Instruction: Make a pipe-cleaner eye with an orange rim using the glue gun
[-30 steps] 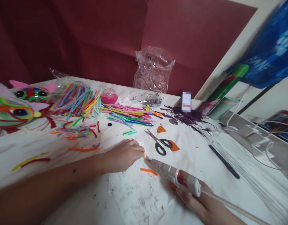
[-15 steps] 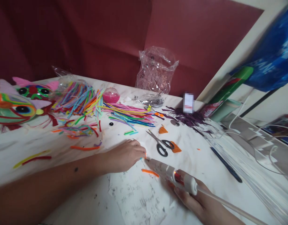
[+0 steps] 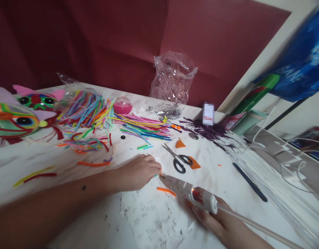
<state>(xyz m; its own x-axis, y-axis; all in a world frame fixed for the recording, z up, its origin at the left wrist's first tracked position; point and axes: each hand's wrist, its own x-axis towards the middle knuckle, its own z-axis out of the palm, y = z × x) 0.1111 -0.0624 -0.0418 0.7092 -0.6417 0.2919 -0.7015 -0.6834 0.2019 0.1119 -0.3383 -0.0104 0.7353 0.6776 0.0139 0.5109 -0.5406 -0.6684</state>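
Note:
My right hand (image 3: pixel 213 216) is wrapped round a glue gun (image 3: pixel 185 188), with a long pale glue stick (image 3: pixel 252 225) running out of its back end. A small orange light glows on the gun's body. The nozzle points left and meets the fingertips of my left hand (image 3: pixel 142 173). Those fingers are pinched together low over the table; small bits of orange and blue show at their tips, but what they hold is mostly hidden. An orange pipe cleaner piece (image 3: pixel 166 191) lies just below the nozzle. Open scissors (image 3: pixel 178 159) rest beyond my hands, beside an orange corrugated piece (image 3: pixel 195 162).
Bundled pipe cleaners (image 3: pixel 146 126) and two decorated masks (image 3: pixel 15 121) lie at the back left. Purple cords (image 3: pixel 209 131) sit at the back right, near a clear plastic bag (image 3: pixel 172 79). A marked paper sheet (image 3: pixel 146 221) is in front. A dark pen-like stick (image 3: pixel 250 181) lies right.
Both hands and the glue gun stay almost in place, with the nozzle still at my left fingertips. The view has shifted very slightly.

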